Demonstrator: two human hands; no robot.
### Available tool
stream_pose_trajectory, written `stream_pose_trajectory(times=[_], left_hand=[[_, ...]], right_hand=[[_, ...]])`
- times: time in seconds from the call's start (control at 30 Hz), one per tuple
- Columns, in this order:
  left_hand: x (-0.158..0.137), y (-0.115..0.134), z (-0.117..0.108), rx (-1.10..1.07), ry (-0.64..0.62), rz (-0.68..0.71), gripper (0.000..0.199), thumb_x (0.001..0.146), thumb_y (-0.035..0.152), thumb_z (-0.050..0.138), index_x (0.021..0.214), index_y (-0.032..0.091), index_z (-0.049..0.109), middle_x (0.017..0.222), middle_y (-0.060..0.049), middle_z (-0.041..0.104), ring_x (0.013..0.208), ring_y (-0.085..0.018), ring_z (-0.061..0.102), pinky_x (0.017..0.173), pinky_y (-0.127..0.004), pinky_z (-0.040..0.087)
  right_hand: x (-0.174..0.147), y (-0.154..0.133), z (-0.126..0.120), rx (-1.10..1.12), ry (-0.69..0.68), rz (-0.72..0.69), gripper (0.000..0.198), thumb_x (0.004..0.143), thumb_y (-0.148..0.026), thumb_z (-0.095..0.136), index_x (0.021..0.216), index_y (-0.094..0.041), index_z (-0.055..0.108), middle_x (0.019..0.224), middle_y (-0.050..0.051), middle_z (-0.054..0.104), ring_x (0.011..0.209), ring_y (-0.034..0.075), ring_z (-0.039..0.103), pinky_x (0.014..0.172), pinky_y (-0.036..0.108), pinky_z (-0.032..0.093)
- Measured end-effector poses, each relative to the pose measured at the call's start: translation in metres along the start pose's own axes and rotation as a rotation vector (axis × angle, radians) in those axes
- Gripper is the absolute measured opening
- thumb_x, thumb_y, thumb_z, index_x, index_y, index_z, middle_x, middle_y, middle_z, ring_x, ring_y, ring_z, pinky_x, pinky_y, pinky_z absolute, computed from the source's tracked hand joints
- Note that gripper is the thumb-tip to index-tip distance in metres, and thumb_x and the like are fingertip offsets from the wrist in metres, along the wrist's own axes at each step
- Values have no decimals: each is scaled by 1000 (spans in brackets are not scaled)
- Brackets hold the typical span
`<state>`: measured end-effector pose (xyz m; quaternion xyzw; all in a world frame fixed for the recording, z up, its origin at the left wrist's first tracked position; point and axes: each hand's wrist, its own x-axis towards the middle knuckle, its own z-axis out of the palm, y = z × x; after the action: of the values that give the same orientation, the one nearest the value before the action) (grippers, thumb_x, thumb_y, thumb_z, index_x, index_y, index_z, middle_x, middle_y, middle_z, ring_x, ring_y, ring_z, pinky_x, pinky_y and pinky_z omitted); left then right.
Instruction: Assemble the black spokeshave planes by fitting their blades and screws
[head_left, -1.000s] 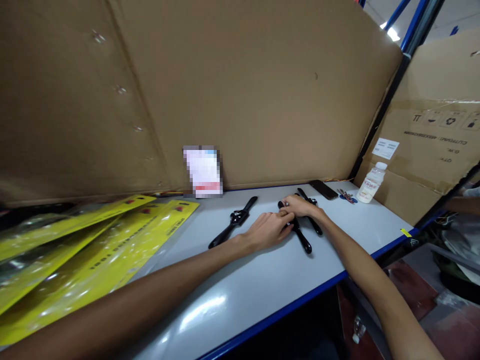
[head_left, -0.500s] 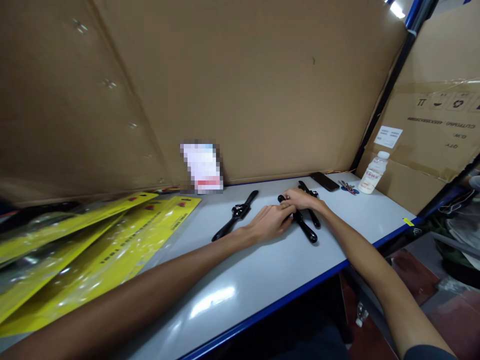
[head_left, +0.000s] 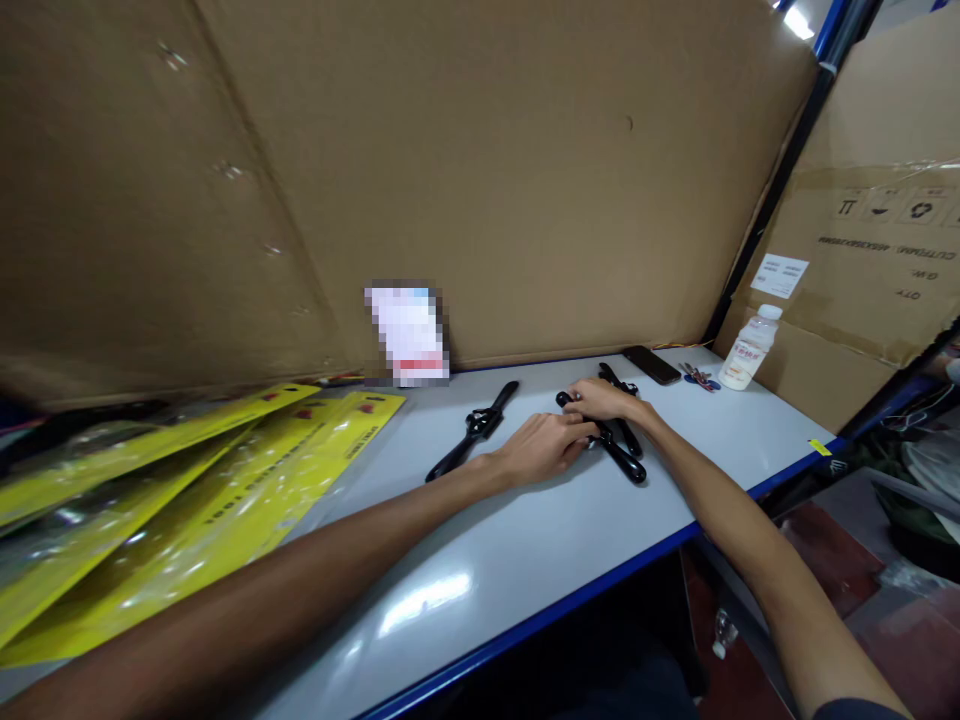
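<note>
My left hand point(head_left: 545, 447) and my right hand point(head_left: 598, 399) are both closed on a black two-handled spokeshave point(head_left: 624, 461) on the table. The left fingers grip its middle from the near side, hiding much of the body. At the far end, the right fingers bend over it beside the rounded handle tip. Another black spokeshave point(head_left: 629, 437) lies just to the right, partly covered by my right hand and wrist. To the left of my hands rests a third spokeshave point(head_left: 478, 424), slanted and untouched.
Yellow-backed clear plastic packages point(head_left: 300, 490) spread over the table's left side. A lit screen point(head_left: 410, 335), blurred out, leans on the cardboard wall point(head_left: 510, 180). Towards the back right are a dark phone point(head_left: 652, 365), keys point(head_left: 699, 376) and a white-capped bottle point(head_left: 750, 348). The table has a blue edge point(head_left: 525, 632).
The near handle of the held spokeshave has swung slightly to the right. My left hand has shifted a little to the right along with it, while my right hand has stayed nearly in place.
</note>
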<state>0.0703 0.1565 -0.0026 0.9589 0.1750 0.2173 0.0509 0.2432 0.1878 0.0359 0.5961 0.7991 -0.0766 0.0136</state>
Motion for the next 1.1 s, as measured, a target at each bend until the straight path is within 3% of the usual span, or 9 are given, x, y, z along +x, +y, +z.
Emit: stream_pose_trajectory(times=[0.23,0.43,0.53,0.73,0.83,0.9,1.1], left_hand=[[1,1,1,47,-8,-63,26,98,20,46,117,20,64,106,-8,73,80,-20,70,68,-30,51],[3,5,-3,123,-83,-158,20,101,26,43,101,17,61,88,-7,71,71,-21,66,64,-31,47],[3,3,-3,87,-95,-107,24,101,26,42,97,18,64,88,-7,72,74,-21,68,67,-32,49],[-2,-4,5,-39,-13,-17,37,101,28,35,118,24,68,116,-8,75,97,-24,72,83,-36,54],[-1,-12,12,36,-18,-121,40,102,41,33,114,26,68,109,-7,77,87,-28,74,73,-36,54],[0,-14,12,67,-62,-147,41,101,45,31,110,27,67,102,-7,78,82,-31,75,65,-35,51],[3,-3,-1,55,-104,-199,43,99,43,28,97,25,67,92,-8,78,79,-32,76,59,-35,46]], right_hand=[[2,2,0,-9,1,-4,26,95,-33,57,87,-14,73,88,8,75,75,16,59,58,24,28],[3,3,2,-4,5,-24,25,95,-32,58,88,-13,72,86,8,75,72,15,58,58,24,29],[3,2,2,-10,1,-41,26,95,-32,57,87,-13,73,86,8,75,72,16,59,59,25,29],[-5,-7,-5,-43,-32,-26,29,98,-35,56,87,-14,73,89,8,76,74,16,61,57,24,32],[-1,-5,-5,-35,-44,-14,34,99,-43,55,84,-17,71,87,5,76,72,14,61,56,22,34],[3,-1,-4,-4,-54,-80,35,98,-43,57,79,-16,68,83,6,75,70,15,61,54,22,35],[1,-2,-6,33,-41,-79,35,96,-43,59,73,-18,63,80,6,73,69,19,63,52,23,37]])
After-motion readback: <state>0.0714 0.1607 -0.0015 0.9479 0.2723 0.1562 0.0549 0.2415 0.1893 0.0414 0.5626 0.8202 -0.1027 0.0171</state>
